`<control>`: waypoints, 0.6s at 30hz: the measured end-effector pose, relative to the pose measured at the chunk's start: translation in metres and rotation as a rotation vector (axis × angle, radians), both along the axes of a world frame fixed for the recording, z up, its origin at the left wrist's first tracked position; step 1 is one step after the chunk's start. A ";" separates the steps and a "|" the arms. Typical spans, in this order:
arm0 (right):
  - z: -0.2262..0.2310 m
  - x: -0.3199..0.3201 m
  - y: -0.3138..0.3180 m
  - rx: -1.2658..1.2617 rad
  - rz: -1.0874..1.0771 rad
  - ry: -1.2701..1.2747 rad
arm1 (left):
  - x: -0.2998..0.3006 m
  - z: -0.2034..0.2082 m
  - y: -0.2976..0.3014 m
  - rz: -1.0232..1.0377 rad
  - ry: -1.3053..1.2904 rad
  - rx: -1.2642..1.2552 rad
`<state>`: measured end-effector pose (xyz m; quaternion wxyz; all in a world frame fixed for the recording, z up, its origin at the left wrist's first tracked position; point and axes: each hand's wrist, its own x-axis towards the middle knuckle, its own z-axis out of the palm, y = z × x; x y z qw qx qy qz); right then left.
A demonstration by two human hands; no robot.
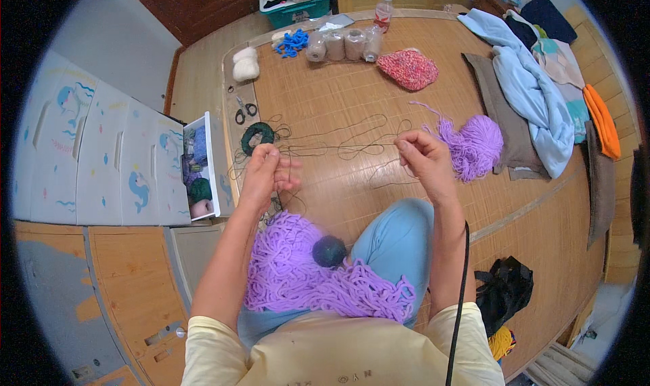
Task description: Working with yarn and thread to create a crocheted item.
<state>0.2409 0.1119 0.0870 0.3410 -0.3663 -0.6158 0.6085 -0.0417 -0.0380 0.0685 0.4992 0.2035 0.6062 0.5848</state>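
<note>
Dark green yarn (325, 147) lies in loose loops across the woven mat between my hands. Its thicker coiled skein (257, 138) rests just beyond my left hand (267, 173). There the thumb and forefinger come together at a strand, while the other fingers are loosely spread and blurred. Opposite it, my right hand (423, 159) is raised with fingertips pinched on the thin yarn. A dark green ball (330, 251) sits in my lap, against a heap of chunky lilac yarn (284, 257). A purple ball of yarn (479, 142) with loose strands lies right of my right hand.
Black scissors (245, 110) and white yarn (246, 64) lie at the left edge. Farther back are blue yarn (292, 43), wrapped spools (344, 45), a bottle (384, 12) and red knitting (407, 69). An open drawer (208, 162) juts in at left; clothes (535, 95) lie right.
</note>
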 end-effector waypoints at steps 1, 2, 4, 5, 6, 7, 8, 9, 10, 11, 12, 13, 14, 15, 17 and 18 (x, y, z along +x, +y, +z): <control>-0.001 0.005 0.003 -0.001 -0.002 -0.003 | -0.003 -0.002 -0.001 -0.121 0.033 -0.065; -0.003 0.010 0.008 0.033 0.006 -0.034 | -0.005 -0.005 -0.002 -0.124 0.030 -0.066; -0.004 0.014 0.010 0.066 0.016 -0.064 | -0.009 -0.004 0.001 -0.149 0.052 0.027; -0.004 0.017 0.009 0.087 0.006 -0.057 | -0.010 -0.006 0.002 -0.151 0.051 0.027; -0.002 0.017 0.007 0.108 0.001 -0.047 | -0.010 -0.006 0.003 -0.161 0.024 0.087; 0.002 0.016 0.005 0.108 0.004 -0.044 | -0.011 -0.005 0.003 -0.173 -0.003 0.148; 0.007 0.016 0.003 0.087 0.011 -0.039 | -0.005 -0.008 0.006 -0.170 -0.001 0.147; 0.009 0.019 0.002 0.066 0.010 -0.042 | 0.012 -0.009 0.015 -0.041 0.028 0.153; 0.010 0.018 0.003 0.065 0.012 -0.040 | 0.020 -0.006 0.018 0.094 0.064 0.157; 0.010 0.018 0.004 0.067 -0.012 -0.052 | 0.019 -0.008 0.017 0.096 0.066 0.157; 0.010 0.019 0.006 0.070 -0.036 -0.066 | 0.019 -0.010 0.016 0.010 -0.012 0.105; 0.008 0.021 0.009 0.070 -0.034 -0.067 | 0.018 -0.010 0.014 -0.074 -0.090 0.053; 0.003 0.025 0.014 0.086 -0.056 -0.076 | 0.014 -0.010 0.011 -0.132 -0.011 0.025; -0.001 0.030 0.018 0.103 -0.082 -0.091 | 0.012 -0.008 0.011 -0.134 -0.016 0.025; -0.007 0.037 0.022 0.132 -0.167 -0.097 | 0.007 -0.007 0.011 -0.145 0.101 -0.047; -0.012 0.039 0.024 0.160 -0.249 -0.096 | 0.004 -0.001 0.010 -0.146 0.101 -0.049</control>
